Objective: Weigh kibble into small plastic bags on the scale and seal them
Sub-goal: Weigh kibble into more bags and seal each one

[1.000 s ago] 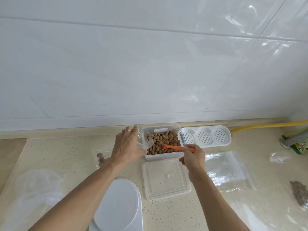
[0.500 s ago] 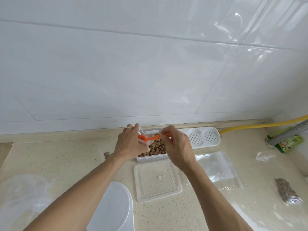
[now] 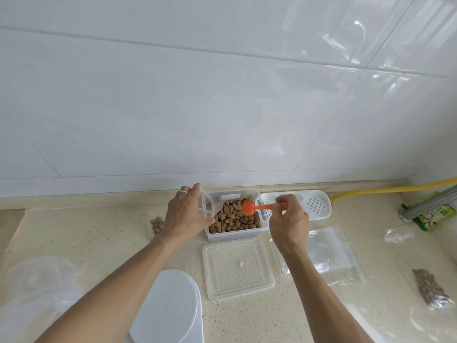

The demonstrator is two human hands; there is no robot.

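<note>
Kibble tub open on the counter, small bag held at its left edge

A clear rectangular tub (image 3: 236,225) stands against the tiled wall, part-filled with brown kibble (image 3: 235,219); its clear lid (image 3: 238,268) lies flat just in front of it. A small clear plastic bag (image 3: 206,206), mouth open and a few pieces inside, is held upright beside the tub's left wall. An orange scoop (image 3: 248,209) hangs over the kibble, bowl to the left, handle to the right. A white scale (image 3: 164,308) sits at the near edge. Flat empty bags (image 3: 329,253) lie right of the lid; a filled bag (image 3: 430,289) lies far right.
</note>
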